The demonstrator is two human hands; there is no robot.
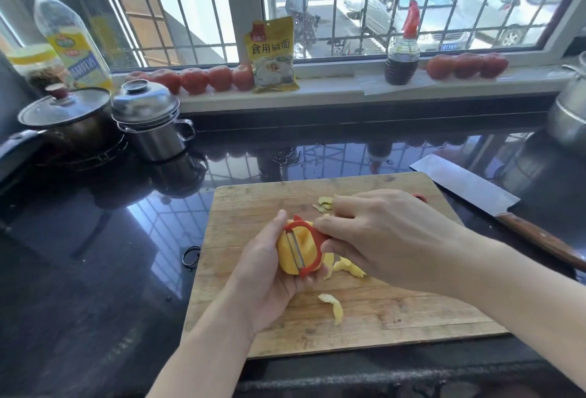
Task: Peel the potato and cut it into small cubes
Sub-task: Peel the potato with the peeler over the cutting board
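Note:
My left hand (pixel 269 274) cups a yellow potato (pixel 287 251) over the wooden cutting board (pixel 253 204), thumb up along its far side. My right hand (pixel 383 232) grips a red Y-shaped peeler (pixel 306 247), whose blade lies flat across the potato's bare yellow face. Several curled peel strips lie on the board, one strip (pixel 333 307) in front of the hands, more (pixel 347 266) under my right palm and others (pixel 323 202) past my fingertips. Much of the potato is hidden by my hands.
A cleaver (pixel 469 185) with a wooden handle lies on the dark counter right of the board. A lidded black pan (pixel 63 118) and a steel pot (pixel 149 121) stand at the left. An oil bottle (pixel 71 36), tomatoes, a yellow packet (pixel 272 55) and a sauce bottle (pixel 402 48) line the windowsill.

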